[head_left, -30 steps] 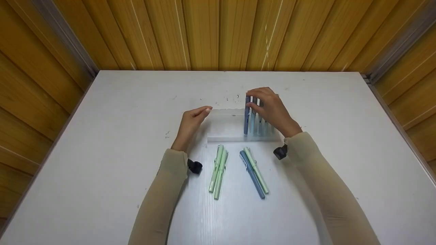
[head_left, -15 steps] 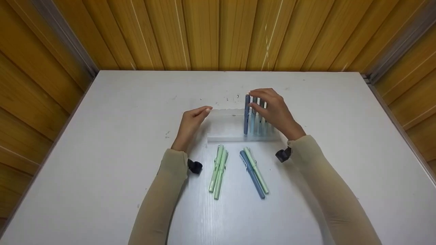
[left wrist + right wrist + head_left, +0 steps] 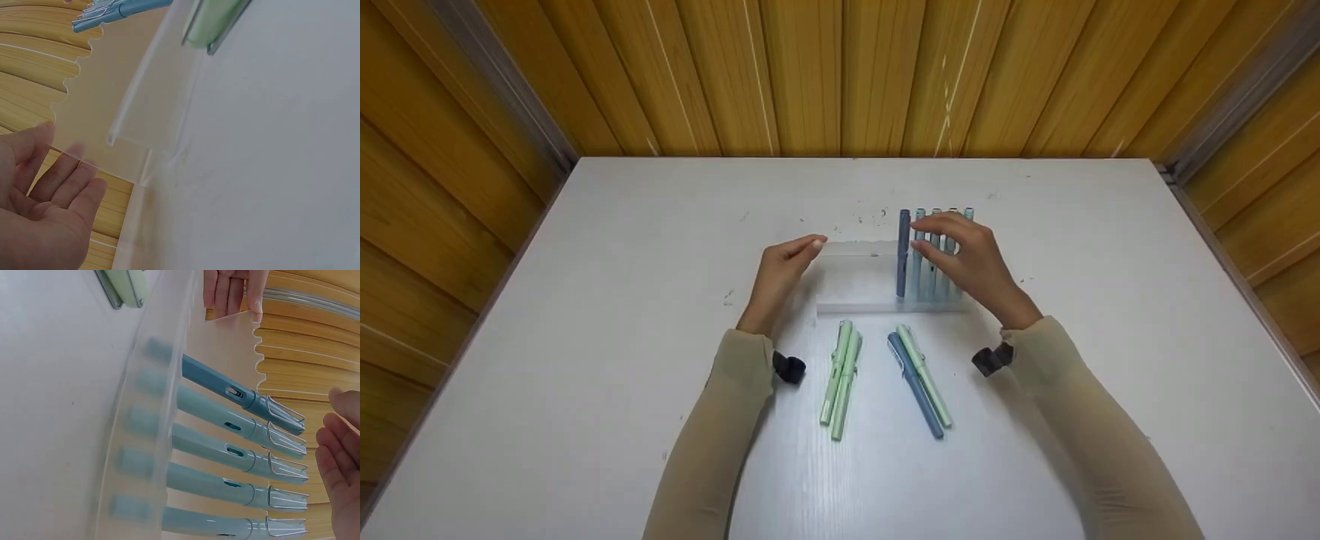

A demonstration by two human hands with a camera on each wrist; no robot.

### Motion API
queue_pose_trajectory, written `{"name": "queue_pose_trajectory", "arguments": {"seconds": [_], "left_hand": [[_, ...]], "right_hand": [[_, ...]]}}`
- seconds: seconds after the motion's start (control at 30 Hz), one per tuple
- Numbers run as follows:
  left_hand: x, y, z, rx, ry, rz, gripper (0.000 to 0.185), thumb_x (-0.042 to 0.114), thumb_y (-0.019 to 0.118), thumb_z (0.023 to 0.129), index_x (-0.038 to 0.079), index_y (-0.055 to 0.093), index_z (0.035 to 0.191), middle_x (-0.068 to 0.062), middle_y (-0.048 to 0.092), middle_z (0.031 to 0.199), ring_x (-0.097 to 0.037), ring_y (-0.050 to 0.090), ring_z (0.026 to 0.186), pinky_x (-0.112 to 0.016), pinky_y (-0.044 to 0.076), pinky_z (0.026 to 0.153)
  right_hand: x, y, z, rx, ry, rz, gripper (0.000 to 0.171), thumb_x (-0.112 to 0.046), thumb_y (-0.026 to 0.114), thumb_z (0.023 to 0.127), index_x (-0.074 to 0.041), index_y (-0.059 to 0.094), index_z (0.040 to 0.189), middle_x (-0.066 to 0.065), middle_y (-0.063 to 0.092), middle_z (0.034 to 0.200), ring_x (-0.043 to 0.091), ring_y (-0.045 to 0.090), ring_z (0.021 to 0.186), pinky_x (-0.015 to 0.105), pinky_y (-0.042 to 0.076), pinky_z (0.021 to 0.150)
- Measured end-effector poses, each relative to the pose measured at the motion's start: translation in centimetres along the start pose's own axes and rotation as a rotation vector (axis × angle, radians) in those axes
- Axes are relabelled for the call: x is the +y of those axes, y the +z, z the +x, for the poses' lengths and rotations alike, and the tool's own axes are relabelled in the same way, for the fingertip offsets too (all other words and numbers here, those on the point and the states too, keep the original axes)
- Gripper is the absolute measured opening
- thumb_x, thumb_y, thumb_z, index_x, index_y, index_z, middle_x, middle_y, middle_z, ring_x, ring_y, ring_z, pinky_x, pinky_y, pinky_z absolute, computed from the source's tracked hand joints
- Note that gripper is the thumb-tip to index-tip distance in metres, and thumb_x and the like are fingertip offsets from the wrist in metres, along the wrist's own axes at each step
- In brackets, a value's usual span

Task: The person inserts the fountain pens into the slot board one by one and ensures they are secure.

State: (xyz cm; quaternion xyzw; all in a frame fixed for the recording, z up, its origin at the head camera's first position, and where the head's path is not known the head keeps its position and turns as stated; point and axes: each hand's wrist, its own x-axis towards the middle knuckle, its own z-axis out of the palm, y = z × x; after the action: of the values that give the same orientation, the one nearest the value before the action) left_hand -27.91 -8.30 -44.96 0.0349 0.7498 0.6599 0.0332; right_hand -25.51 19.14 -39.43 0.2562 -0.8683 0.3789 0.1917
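Observation:
A clear acrylic pen stand (image 3: 855,281) stands mid-table. In its right half stand a dark blue pen (image 3: 903,251) and several light blue pens (image 3: 937,255), clips up (image 3: 247,444). My right hand (image 3: 934,240) hovers just in front of them, fingers relaxed (image 3: 337,472), holding nothing. My left hand (image 3: 810,244) rests straight fingers (image 3: 67,185) against the stand's upper left corner (image 3: 84,112).
Near me on the white table (image 3: 607,300) lie two green pens (image 3: 840,379) side by side, and a dark blue pen (image 3: 916,390) beside another green pen (image 3: 926,375). Wooden panel walls (image 3: 840,75) close in the far side and both sides.
My right hand has drawn back and down from the tops of the standing pens, which now show above it. The left hand and the stand have not moved.

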Motion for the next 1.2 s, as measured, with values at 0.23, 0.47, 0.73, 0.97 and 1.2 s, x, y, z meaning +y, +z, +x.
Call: {"name": "queue_pose_trajectory", "arguments": {"seconds": [0.23, 0.47, 0.73, 0.97, 1.2], "left_hand": [[0.1, 0.1, 0.0, 0.014, 0.015, 0.020, 0.032, 0.035, 0.061, 0.094, 0.016, 0.070, 0.118, -0.002, 0.065, 0.127, -0.015, 0.055, 0.125, -0.036, 0.042, 0.107], [0.1, 0.2, 0.0, 0.011, 0.005, 0.022, 0.032, 0.035, 0.061, 0.095, 0.016, 0.069, 0.119, -0.001, 0.065, 0.127, -0.015, 0.054, 0.125, -0.035, 0.041, 0.108], [0.0, 0.1, 0.1, 0.013, -0.013, 0.031, 0.034, 0.037, 0.061, 0.094, 0.016, 0.069, 0.119, 0.000, 0.064, 0.128, -0.015, 0.054, 0.126, -0.036, 0.041, 0.108], [0.0, 0.1, 0.1, 0.021, -0.001, 0.027, 0.032, 0.035, 0.062, 0.094, 0.015, 0.071, 0.117, -0.002, 0.065, 0.127, -0.015, 0.054, 0.127, -0.034, 0.041, 0.108], [0.0, 0.1, 0.1, 0.032, -0.017, 0.029, 0.031, 0.035, 0.063, 0.094, 0.016, 0.071, 0.116, -0.001, 0.065, 0.127, -0.015, 0.054, 0.126, -0.034, 0.041, 0.108]], "right_hand": [[-0.5, 0.5, -1.9, -0.122, 0.036, 0.080, 0.024, -0.014, 0.072, 0.087, -0.005, 0.072, 0.109, 0.005, 0.071, 0.101, 0.012, 0.065, 0.085, 0.016, 0.053, 0.079], [-1.5, 1.4, -3.4, -0.321, 0.192, 0.132, 0.027, -0.019, 0.072, 0.087, -0.010, 0.071, 0.113, 0.006, 0.071, 0.105, 0.013, 0.062, 0.085, 0.019, 0.054, 0.078], [-2.1, 2.1, -4.6, -0.475, 0.318, 0.132, 0.032, -0.022, 0.074, 0.085, -0.007, 0.071, 0.113, 0.004, 0.071, 0.101, 0.015, 0.062, 0.086, 0.023, 0.053, 0.076], [-2.2, 2.4, -5.3, -0.560, 0.307, 0.169, 0.032, -0.019, 0.072, 0.087, -0.002, 0.069, 0.114, 0.009, 0.071, 0.102, 0.017, 0.064, 0.087, 0.024, 0.053, 0.072], [-2.5, 2.8, -5.6, -0.603, 0.360, 0.125, 0.035, -0.018, 0.076, 0.083, 0.000, 0.069, 0.113, 0.006, 0.071, 0.096, 0.014, 0.061, 0.083, 0.023, 0.052, 0.069]]}}
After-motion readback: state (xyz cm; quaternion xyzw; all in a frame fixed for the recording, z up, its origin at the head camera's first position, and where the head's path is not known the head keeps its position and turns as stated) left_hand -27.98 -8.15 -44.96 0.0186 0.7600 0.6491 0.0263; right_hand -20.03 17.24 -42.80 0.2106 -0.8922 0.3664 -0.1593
